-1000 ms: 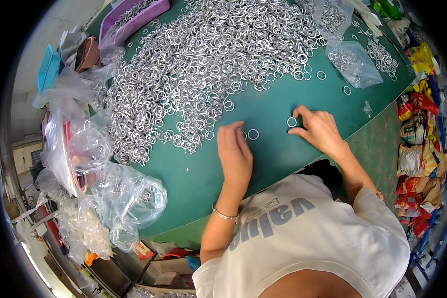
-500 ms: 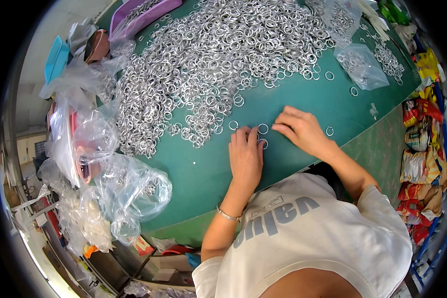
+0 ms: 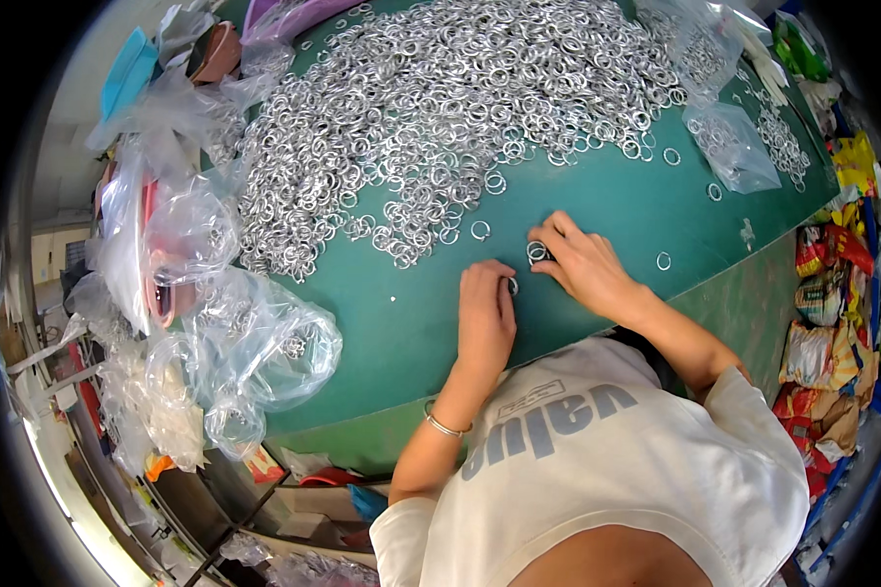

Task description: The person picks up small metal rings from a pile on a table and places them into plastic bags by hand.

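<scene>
A broad heap of silvery metal rings [image 3: 440,108] covers the far part of the green tabletop [image 3: 382,342]. On its near side, my left hand [image 3: 486,308] has its fingers bent together around a metal ring [image 3: 513,286], whose edge shows at the fingertips. To the right, my right hand [image 3: 582,264] pinches another metal ring [image 3: 537,252] between thumb and fingers; a second ring may lie against it. One loose ring [image 3: 481,230] lies beyond my left hand, and another ring [image 3: 664,261] rests right of my right hand.
Clear plastic bags [image 3: 264,342] crowd the table's left edge, some with rings inside. A purple tray [image 3: 294,18] and a blue scoop-like container [image 3: 127,73] stand at the far left. Bagged rings [image 3: 729,147] lie at the far right. Colourful packages [image 3: 817,342] are stacked beyond the right edge.
My right hand has closed on a ring that lay on the table between my hands. My left hand holds a ring at its fingertips. The whole view has shifted slightly.
</scene>
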Motion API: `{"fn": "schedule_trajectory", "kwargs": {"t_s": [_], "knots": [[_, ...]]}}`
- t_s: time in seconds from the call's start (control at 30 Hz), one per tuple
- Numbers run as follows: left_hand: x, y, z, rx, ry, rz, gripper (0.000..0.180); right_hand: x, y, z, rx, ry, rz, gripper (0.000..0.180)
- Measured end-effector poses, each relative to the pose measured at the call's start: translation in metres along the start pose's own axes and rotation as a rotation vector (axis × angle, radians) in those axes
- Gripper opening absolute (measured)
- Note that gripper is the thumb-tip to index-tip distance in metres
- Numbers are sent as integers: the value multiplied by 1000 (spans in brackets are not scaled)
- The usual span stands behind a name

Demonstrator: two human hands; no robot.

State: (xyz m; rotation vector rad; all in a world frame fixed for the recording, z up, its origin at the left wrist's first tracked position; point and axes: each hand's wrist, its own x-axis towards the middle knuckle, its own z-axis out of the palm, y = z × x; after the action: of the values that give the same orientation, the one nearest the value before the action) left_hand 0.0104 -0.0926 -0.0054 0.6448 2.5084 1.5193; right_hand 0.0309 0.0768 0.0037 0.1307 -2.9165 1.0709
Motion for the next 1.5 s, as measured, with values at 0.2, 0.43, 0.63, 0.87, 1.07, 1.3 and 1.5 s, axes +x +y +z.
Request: {"fn": "schedule_trajectory", "kwargs": {"t_s": [0.2, 0.43, 0.63, 0.87, 1.07, 1.3, 1.5], "knots": [[-7, -6, -18, -1214, -67, -608, 20, -1, -6, -6, -66, -105, -76, 22], [-16, 13, -15, -1637, -93, -886, 30, 9, -29, -13, 359, -99, 43, 13], [-24, -8, -19, -1845, 69, -757, 25, 17, -57, -9, 566, -142, 18, 12], [28, -7, -138, -1623, 738, -416, 20, 21, -43, 2, 1488, -330, 601, 18], [93, -30, -255, -1143, 1133, -172, 36, 23, -54, 19, 1709, -419, 702, 25], [28, -3, -166, -1206, 617, -69, 36, 32, -73, 16, 1723, -401, 488, 39], [-40, -5, -79, -1561, 328, -656, 37, 21, -90, 33, 1426, -602, 202, 50]]}}
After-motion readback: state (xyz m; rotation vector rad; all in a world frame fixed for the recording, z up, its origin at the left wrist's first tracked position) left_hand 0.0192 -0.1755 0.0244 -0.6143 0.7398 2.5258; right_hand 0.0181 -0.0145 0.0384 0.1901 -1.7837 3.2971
